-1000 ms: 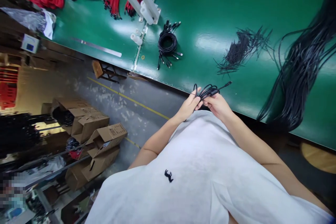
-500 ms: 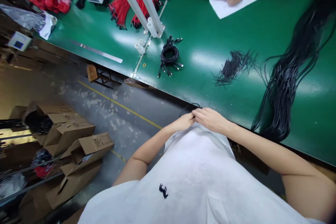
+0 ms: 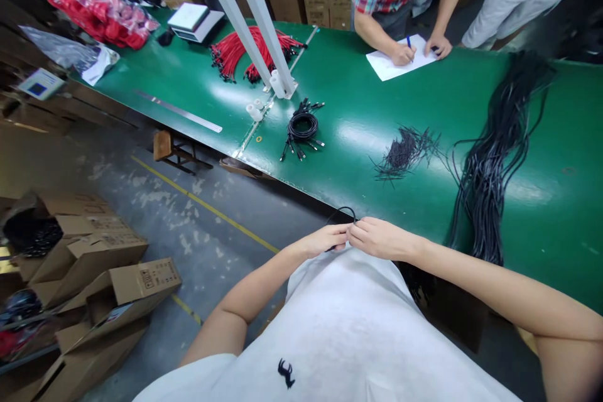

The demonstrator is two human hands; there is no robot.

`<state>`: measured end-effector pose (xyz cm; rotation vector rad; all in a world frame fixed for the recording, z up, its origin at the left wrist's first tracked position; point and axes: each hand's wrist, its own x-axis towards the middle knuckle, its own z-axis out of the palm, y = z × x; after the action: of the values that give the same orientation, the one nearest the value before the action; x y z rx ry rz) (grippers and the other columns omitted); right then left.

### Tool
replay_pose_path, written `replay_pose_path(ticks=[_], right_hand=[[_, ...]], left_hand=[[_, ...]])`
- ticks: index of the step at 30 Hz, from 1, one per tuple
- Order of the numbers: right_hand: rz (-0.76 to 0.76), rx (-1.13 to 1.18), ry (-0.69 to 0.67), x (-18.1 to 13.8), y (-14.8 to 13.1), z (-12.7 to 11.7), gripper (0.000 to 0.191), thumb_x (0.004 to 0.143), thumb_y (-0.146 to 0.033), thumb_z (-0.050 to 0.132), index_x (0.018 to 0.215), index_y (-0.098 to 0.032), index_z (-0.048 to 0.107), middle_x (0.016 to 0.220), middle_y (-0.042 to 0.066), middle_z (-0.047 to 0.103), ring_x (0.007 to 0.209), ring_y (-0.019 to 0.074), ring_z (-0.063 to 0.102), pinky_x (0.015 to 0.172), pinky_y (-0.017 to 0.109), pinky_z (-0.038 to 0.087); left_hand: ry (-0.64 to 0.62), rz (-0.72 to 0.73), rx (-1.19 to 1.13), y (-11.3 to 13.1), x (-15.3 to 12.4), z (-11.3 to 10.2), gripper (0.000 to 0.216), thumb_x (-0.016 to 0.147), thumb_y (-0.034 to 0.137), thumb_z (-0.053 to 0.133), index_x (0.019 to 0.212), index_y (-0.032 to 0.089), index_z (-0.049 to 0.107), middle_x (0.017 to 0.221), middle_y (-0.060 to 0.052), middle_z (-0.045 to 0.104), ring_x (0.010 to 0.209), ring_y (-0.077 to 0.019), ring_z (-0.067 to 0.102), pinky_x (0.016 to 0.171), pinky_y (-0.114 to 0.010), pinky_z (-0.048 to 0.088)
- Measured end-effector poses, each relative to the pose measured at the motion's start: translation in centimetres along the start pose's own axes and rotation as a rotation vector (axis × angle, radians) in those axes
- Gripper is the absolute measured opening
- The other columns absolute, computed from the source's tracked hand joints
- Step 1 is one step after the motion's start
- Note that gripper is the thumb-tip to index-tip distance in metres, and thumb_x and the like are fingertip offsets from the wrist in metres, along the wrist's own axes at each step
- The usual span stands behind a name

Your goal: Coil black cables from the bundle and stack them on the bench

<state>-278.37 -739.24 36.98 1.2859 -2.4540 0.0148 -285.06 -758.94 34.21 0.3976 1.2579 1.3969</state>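
Observation:
Close to my body, at the near edge of the green table [image 3: 343, 157], my left hand [image 3: 327, 240] and my right hand [image 3: 377, 237] meet with fingers closed. Between them is a black cable [image 3: 347, 209], whose loop sticks up past the fingertips; its ends are hidden by the hands. Beyond, a coiled bundle of black cables [image 3: 303, 127] with plugs lies on the table. To its right is a pile of short black ties [image 3: 402, 152]. Farther right a long hank of black cables [image 3: 487, 185] stretches over the tabletop.
White posts [image 3: 264, 25] rise from the table beside small white rolls [image 3: 255, 112]. Behind them are red cables [image 3: 235, 53] and a scale [image 3: 191, 19]. A steel ruler [image 3: 181, 112] lies left. Across the table a person writes on paper [image 3: 384, 67]. Cardboard boxes [image 3: 141, 282] stand on the left.
The view has tilted up, so the table sits lower and more of the people opposite shows. My hands stay together, and more of the cable loop now shows above them.

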Motion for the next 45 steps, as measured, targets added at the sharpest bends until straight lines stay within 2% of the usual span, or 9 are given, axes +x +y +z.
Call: replay_pose_path(ticks=[11,15,19,24,27,29,34,38,45], right_hand=[[-0.068,-0.242,-0.181,0.9,0.5,-0.4,0.019,0.090,-0.009,0.049,0.075,-0.014,0.060,0.072,0.005,0.050,0.068,0.0186,0.048,0.060,0.034,0.026],[-0.077,-0.311,-0.414,2.0,0.6,-0.8,0.024,0.088,-0.007,0.045,0.073,-0.013,0.063,0.069,0.007,0.053,0.065,0.0194,0.050,0.058,0.034,0.028],[0.191,-0.096,-0.695,3.8,1.7,-1.6,0.027,0.090,-0.008,0.042,0.085,-0.008,0.069,0.078,0.014,0.065,0.070,0.0217,0.060,0.058,0.032,0.033],[0.480,0.121,-0.752,4.8,4.5,-1.9,0.025,0.091,-0.013,0.045,0.092,-0.006,0.070,0.087,0.019,0.070,0.076,0.0240,0.067,0.057,0.029,0.038],[0.561,0.121,-0.751,4.6,5.6,-1.8,0.027,0.091,-0.011,0.043,0.099,-0.006,0.069,0.094,0.020,0.071,0.082,0.0264,0.069,0.058,0.029,0.040],[0.587,0.123,-0.744,4.4,5.8,-1.7,0.029,0.091,-0.008,0.041,0.103,-0.006,0.068,0.098,0.020,0.070,0.086,0.0263,0.070,0.059,0.029,0.040],[0.606,0.116,-0.727,3.5,5.7,-0.8,0.030,0.091,-0.007,0.039,0.104,-0.004,0.066,0.099,0.021,0.068,0.084,0.0247,0.068,0.059,0.029,0.036],[0.567,0.096,-0.690,2.4,6.1,-0.2,0.029,0.090,-0.008,0.039,0.102,-0.005,0.065,0.095,0.019,0.067,0.077,0.0222,0.064,0.058,0.031,0.030],[0.423,-0.022,-0.617,1.1,7.3,0.0,0.027,0.091,-0.009,0.038,0.100,-0.006,0.064,0.090,0.016,0.064,0.073,0.0207,0.058,0.059,0.033,0.022]], left_hand=[[0.069,-0.038,0.060,1.4,1.0,0.4,0.049,0.069,0.057,0.076,0.071,0.017,0.050,0.056,0.008,0.042,0.055,-0.0063,0.032,0.057,-0.026,0.020],[0.113,-0.004,-0.010,0.8,2.2,0.3,0.046,0.069,0.047,0.080,0.092,0.015,0.057,0.058,0.009,0.045,0.053,-0.0067,0.037,0.055,-0.025,0.024],[0.215,0.030,-0.039,0.6,3.9,0.4,0.055,0.076,0.023,0.071,0.129,0.016,0.055,0.065,0.008,0.052,0.057,-0.0075,0.042,0.058,-0.024,0.029],[0.288,0.129,-0.063,1.5,5.9,0.1,0.035,0.076,0.007,0.049,0.105,0.013,0.068,0.071,0.001,0.059,0.068,-0.0114,0.051,0.070,-0.026,0.040],[0.238,0.219,0.173,2.6,6.3,-1.0,0.039,0.082,0.010,0.051,0.118,0.016,0.065,0.092,-0.004,0.068,0.087,-0.0160,0.059,0.086,-0.030,0.044],[0.237,0.268,0.548,3.5,6.4,-1.9,0.040,0.086,0.016,0.057,0.125,0.019,0.062,0.103,-0.006,0.069,0.101,-0.0202,0.060,0.095,-0.034,0.043],[0.512,0.380,1.506,4.6,7.2,-2.8,0.039,0.085,0.041,0.070,0.115,0.017,0.066,0.118,-0.014,0.062,0.113,-0.0313,0.051,0.099,-0.044,0.036],[0.510,0.494,1.656,3.7,8.5,-2.3,0.043,0.091,0.045,0.062,0.119,0.013,0.061,0.123,-0.016,0.060,0.112,-0.0290,0.052,0.097,-0.040,0.035],[0.639,0.423,1.653,4.3,8.6,-1.3,0.053,0.098,0.044,0.048,0.141,0.013,0.051,0.105,-0.014,0.066,0.098,-0.0285,0.059,0.083,-0.039,0.036]])
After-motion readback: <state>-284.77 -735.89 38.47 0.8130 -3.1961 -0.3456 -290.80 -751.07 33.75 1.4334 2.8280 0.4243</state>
